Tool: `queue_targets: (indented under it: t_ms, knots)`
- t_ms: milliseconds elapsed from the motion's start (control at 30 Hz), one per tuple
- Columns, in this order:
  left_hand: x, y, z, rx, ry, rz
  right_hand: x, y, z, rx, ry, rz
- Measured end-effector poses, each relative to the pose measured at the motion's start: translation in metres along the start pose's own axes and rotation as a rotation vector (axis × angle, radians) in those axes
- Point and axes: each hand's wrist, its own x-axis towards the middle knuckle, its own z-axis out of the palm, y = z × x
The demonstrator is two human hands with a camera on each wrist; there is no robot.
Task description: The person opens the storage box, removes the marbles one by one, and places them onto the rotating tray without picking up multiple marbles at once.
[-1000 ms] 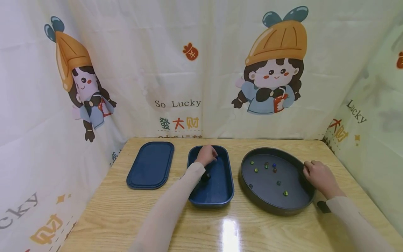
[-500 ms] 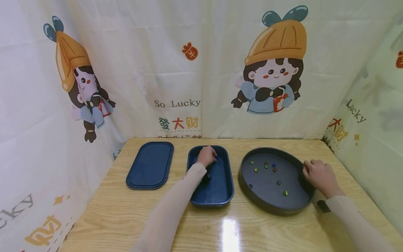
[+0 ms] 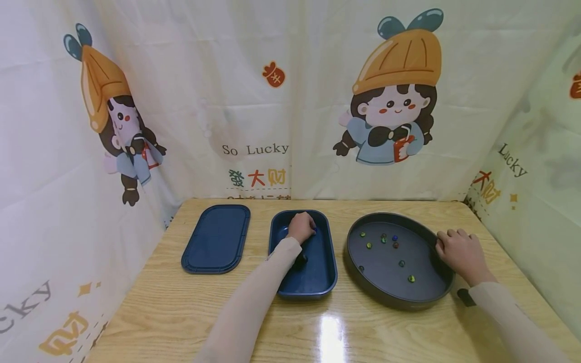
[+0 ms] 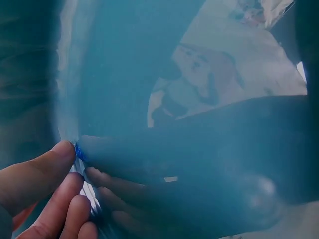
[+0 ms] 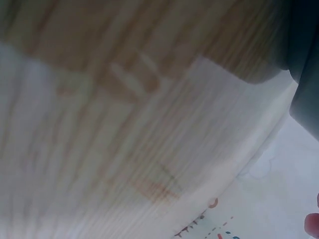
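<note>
My left hand (image 3: 301,228) is inside the blue rectangular tray (image 3: 333,262), low over its floor. Its thumb and fingers pinch a small blue marble (image 4: 79,151), partly hidden by the fingertips in the left wrist view. To the right stands a dark round pan (image 3: 395,301) with several glass marbles scattered in it, among them a yellow-green marble (image 3: 411,278) and a blue marble (image 3: 395,238). My right hand (image 3: 462,254) grips the right rim of this pan with curled fingers. Only a fingertip of it shows at the edge of the right wrist view.
A flat blue lid (image 3: 218,239) lies left of the tray on the wooden table (image 3: 181,307). Printed cloth (image 3: 317,101) hangs behind the table and along both sides.
My left hand has shifted slightly right and toward me inside the tray, the blue marble at its fingertips. The right hand and the pan have stayed in place.
</note>
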Motion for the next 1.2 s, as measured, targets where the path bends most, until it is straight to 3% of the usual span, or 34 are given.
queue_targets:
  t_ms: [433,733,933,1200]
  knots:
    - [-0.005,0.0,-0.007,-0.025,0.025,0.042,-0.001,0.0,0.002,0.01,-0.011,0.012]
    - [-0.013,0.011,-0.029,-0.083,0.001,0.071,-0.001,0.0,0.001,0.024,-0.025,0.022]
    - [-0.02,0.031,-0.046,-0.083,0.022,0.134,-0.001,0.001,0.002,0.035,-0.027,0.023]
    - [-0.033,0.076,-0.056,-0.063,0.024,0.229,-0.002,0.002,0.004,0.036,-0.011,0.016]
